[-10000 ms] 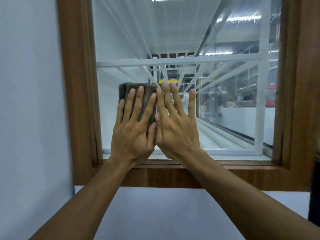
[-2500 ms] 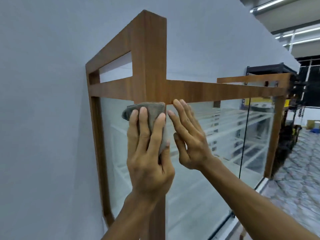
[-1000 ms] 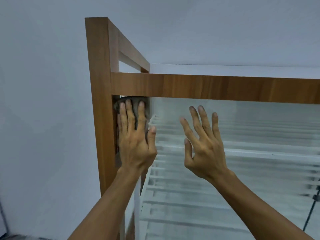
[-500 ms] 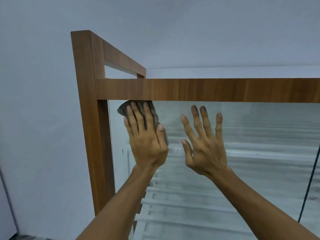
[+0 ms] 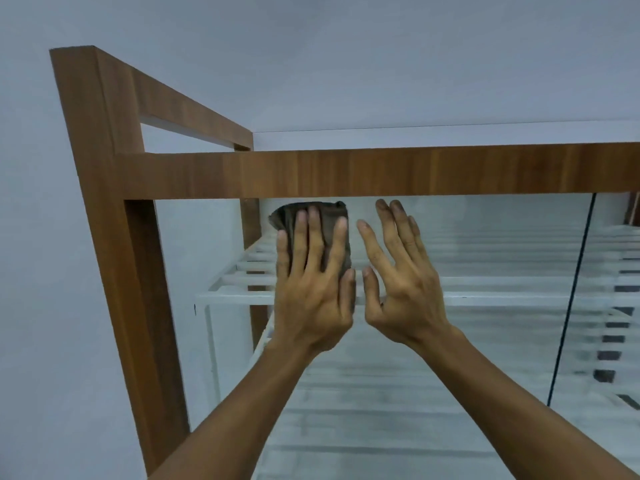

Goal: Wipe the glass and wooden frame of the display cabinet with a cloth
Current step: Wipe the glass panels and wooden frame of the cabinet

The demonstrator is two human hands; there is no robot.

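Cloth (image 5: 320, 213), folded, grey, pressed on glass (image 5: 485, 358) by flat left hand (image 5: 313, 296); right hand (image 5: 405, 289) spread, empty.

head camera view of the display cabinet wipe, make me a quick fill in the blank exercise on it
1. The left hand presses a folded dark grey cloth flat against the cabinet's clear ____ pane.
2. The right hand, fingers straight, holds ____.
3. The brown horizontal rail just above the cloth is made of ____.
Missing words: glass; nothing; wood.
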